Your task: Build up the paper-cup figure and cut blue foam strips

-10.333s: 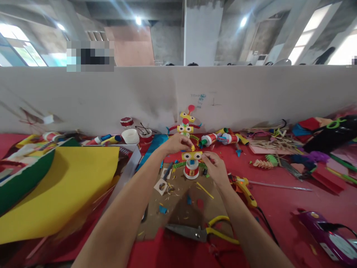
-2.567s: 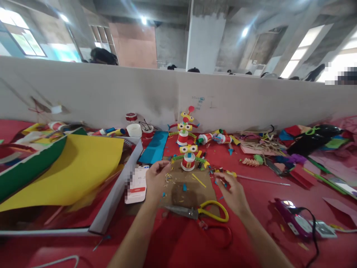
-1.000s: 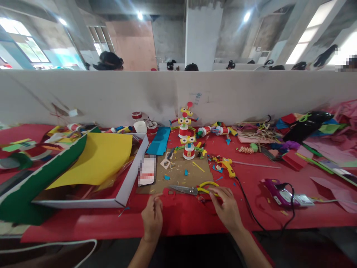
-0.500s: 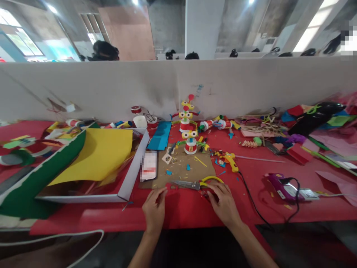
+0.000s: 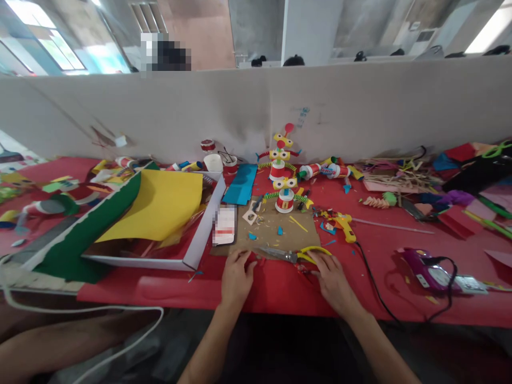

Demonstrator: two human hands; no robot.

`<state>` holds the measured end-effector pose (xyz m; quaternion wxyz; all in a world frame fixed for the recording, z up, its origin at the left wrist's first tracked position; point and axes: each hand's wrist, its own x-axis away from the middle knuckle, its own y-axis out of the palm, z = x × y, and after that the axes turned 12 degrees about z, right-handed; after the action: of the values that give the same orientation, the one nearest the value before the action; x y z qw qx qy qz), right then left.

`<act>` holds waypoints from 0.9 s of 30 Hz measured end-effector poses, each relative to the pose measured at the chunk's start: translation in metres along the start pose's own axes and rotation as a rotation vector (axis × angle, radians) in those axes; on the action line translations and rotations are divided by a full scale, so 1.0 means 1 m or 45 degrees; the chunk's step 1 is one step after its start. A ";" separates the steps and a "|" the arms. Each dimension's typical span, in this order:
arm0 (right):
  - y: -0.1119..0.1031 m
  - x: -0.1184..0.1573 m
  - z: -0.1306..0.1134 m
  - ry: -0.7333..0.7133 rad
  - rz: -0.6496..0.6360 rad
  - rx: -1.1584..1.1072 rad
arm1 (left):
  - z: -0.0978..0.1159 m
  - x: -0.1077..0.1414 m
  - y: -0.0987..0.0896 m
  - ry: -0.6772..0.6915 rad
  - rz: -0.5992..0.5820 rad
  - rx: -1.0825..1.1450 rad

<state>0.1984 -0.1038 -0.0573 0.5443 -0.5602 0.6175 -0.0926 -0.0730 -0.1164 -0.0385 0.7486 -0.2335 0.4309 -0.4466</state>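
Note:
My left hand [image 5: 237,280] is at the front edge of the brown cardboard [image 5: 224,249], fingers bent and thumb apart, beside small red scraps [image 5: 261,262]. My right hand [image 5: 334,280] lies by the yellow handle of the scissors [image 5: 286,255], with its fingertips over the handle and the thumb apart from the fingers. The scissors lie flat across the cardboard's front edge, tips to the left. A small figure [image 5: 285,204] with a red-and-white cup body, big eyes and green coiled arms stands on the cardboard. Behind it stand similar figures [image 5: 277,170].
A box [image 5: 192,261] holding a yellow sheet [image 5: 160,208] sits at left. Blue sheets [image 5: 240,184] lie behind the cardboard. A yellow glue gun [image 5: 344,228] with a black cord and a purple device [image 5: 426,271] lie right. A co-worker's leg [image 5: 44,336] shows lower left.
The view has turned left and down, so the table things appear shifted right and up. Both hands keep about the same places over the table; the scissors have not visibly moved.

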 end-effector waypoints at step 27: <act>-0.003 0.008 -0.026 0.008 0.482 0.187 | -0.015 -0.047 -0.097 0.127 0.587 -0.005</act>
<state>0.1820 -0.1237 -0.0499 0.5894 -0.3928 0.7050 -0.0350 -0.1418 -0.1227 0.0458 0.8081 -0.1080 0.5101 -0.2741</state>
